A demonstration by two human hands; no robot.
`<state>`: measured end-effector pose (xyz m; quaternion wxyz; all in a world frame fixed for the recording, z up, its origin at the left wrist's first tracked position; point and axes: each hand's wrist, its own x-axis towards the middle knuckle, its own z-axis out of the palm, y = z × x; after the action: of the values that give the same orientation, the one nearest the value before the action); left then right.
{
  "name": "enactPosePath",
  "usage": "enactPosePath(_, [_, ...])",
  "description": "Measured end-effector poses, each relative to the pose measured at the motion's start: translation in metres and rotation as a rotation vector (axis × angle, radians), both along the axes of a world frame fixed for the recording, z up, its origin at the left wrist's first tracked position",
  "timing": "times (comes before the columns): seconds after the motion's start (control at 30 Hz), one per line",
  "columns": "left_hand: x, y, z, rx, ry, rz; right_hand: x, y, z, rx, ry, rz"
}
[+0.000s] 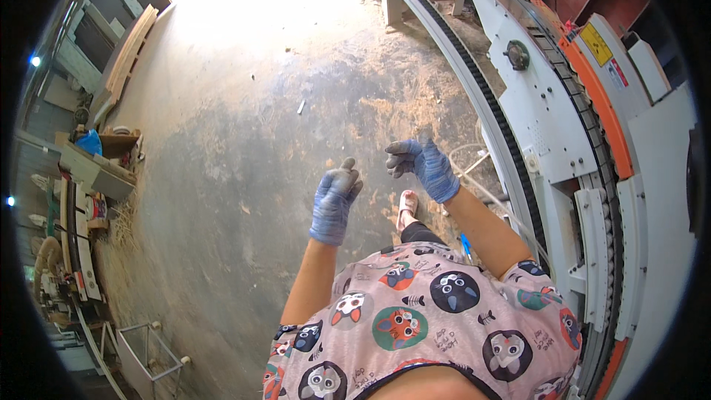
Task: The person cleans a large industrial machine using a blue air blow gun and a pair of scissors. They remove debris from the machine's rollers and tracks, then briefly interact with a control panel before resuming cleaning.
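Both my hands wear blue knitted work gloves with greyish, worn fingers, held up in front of me over the floor. My left hand (335,201) has loosely bent fingers, and I see nothing in it. To the right of it, my right hand (428,168) points its fingers leftward, apart and slightly bent, also without anything in them. A gap separates the two hands, and neither touches any object. Closest to my right hand is the long machine (538,96) with a white panel and a black chain track (480,74) along its edge.
Orange guards (603,115) run along the machine at right. A pale hose (498,200) hangs beside my right forearm. Boards (124,67) lean at far left; below them stand a cluttered bench (104,167) and a metal-framed cart (152,355). Sawdust marks the concrete floor (237,148).
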<state>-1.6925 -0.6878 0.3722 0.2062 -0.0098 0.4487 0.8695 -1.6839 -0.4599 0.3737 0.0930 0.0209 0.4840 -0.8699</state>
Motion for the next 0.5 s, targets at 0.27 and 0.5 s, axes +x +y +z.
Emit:
enactPosePath(0.27, [-0.242,0.147,0.039,0.001,0.042,0.044,-0.229,0.131,0.037,0.009,0.046,0.153])
enactPosePath(0.5, [-0.415,0.260,0.066,-0.472,0.601,0.012,-0.380,0.195,0.033,-0.007,0.035,0.195])
